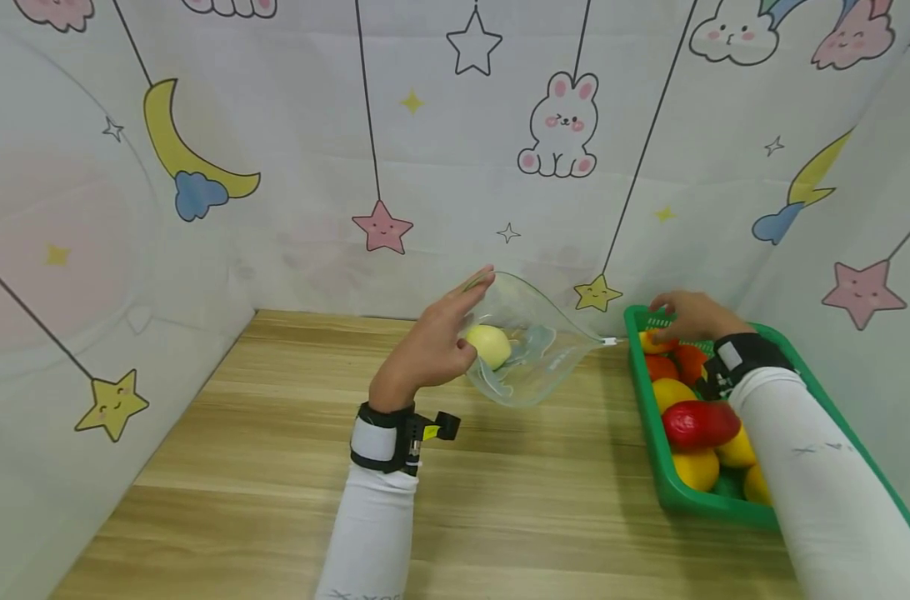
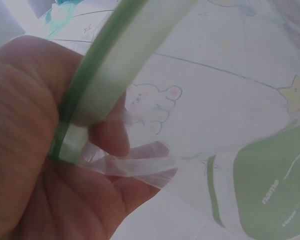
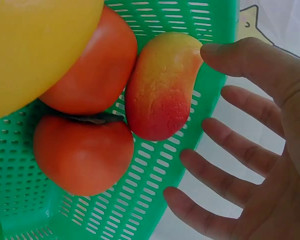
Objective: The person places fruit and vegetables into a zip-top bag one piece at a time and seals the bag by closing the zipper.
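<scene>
My left hand holds the rim of a clear zip bag, its mouth spread wide above the table. A pale yellow-green round fruit lies inside the bag. In the left wrist view, the bag's green zip strip runs between thumb and fingers. My right hand is over the far end of a green basket. Its fingers are spread in the right wrist view, with the thumb tip at the edge of a red-yellow mango. Two orange persimmons lie beside the mango.
The basket also holds a long glossy red piece and several yellow-orange fruits. A small white slider sits at the bag's right corner, near the basket wall. Behind the wooden table hangs a white printed cloth.
</scene>
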Demonstrator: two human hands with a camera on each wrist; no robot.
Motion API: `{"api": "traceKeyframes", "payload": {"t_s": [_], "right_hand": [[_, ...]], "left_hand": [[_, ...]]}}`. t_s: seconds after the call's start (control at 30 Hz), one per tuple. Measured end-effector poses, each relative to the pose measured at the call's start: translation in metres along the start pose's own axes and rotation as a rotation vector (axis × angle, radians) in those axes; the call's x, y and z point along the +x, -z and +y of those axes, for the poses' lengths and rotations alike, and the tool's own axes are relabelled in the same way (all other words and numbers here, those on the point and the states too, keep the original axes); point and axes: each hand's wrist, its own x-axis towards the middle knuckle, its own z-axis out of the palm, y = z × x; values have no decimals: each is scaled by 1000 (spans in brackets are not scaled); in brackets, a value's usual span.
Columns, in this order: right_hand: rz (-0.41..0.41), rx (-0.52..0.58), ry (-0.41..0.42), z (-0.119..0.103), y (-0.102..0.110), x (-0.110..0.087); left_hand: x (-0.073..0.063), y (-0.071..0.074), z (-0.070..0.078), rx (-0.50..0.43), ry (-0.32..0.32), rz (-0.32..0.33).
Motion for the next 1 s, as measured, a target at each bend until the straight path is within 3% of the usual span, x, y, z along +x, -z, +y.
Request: {"api": "traceKeyframes", "payload": {"t_s": [0.33, 0.63, 1.0], "right_hand": [[-68, -22, 38, -2, -9, 3], [-104, -50, 12, -3, -12, 11], [-58, -139, 22, -9, -17, 15]], "left_hand": [[0, -2, -2, 1, -3, -1], [0, -1, -3, 0, -3, -1], [-1, 0, -3, 3, -5, -4]]}}
